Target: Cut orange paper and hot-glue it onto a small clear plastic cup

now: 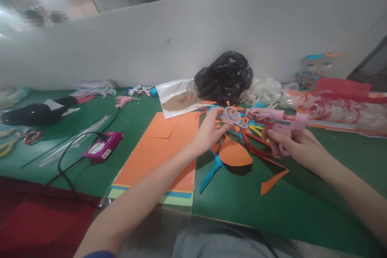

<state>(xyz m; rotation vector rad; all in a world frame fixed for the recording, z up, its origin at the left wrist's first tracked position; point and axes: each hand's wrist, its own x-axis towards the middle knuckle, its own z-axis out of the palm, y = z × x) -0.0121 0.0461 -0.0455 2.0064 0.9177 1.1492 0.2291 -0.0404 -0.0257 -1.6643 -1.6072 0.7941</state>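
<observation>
My right hand is wrapped round the grip of a pink glue gun, whose nozzle points left. At the nozzle tip my left hand pinches a clear plastic ring. Both hands hover above a heap of orange, blue, red and yellow paper scraps on the green table.
Orange paper sheets lie left of my hands. Farther left are a magenta glue gun with a black cord, thin sticks and a black object. A black plastic bag, clear rings and red paper sit at the back by the white wall.
</observation>
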